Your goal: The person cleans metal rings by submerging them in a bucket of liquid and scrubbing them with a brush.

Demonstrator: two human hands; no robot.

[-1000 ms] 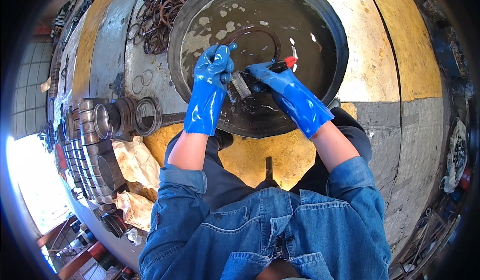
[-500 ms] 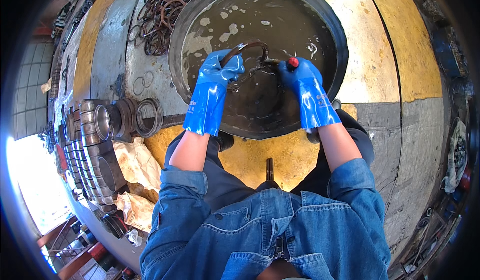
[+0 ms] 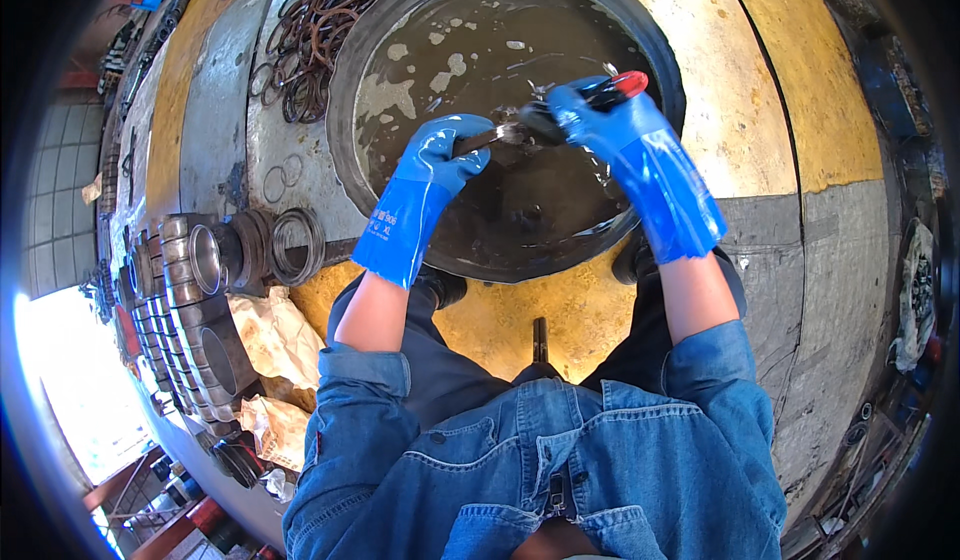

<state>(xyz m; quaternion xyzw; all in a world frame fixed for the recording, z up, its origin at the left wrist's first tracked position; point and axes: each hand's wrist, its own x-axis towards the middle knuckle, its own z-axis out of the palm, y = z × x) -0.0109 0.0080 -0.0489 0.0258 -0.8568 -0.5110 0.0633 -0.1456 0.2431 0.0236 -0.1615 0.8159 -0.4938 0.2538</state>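
Note:
Blue rubber gloves cover both my hands above a wide round basin (image 3: 340, 110) of murky brown water (image 3: 520, 210). My left hand (image 3: 440, 155) is closed around a dark metal ring (image 3: 482, 140), seen nearly edge-on. My right hand (image 3: 612, 128) grips a brush (image 3: 629, 84) with a red-ended handle. Its dark head, smeared by motion, meets the ring's right end between my hands. Drops of water fly up near the brush.
A heap of rusty rings (image 3: 310, 45) lies beyond the basin's left side. Metal cylinders (image 3: 190, 260), a few thin rings (image 3: 298, 245) and crumpled brown paper (image 3: 275, 335) sit to my left. Worn grey and yellow plates (image 3: 740, 110) form the floor.
My right hand has risen and turned, and the brush now lies across with its red end up to the right. The ring has tilted from an upright arc to nearly edge-on.

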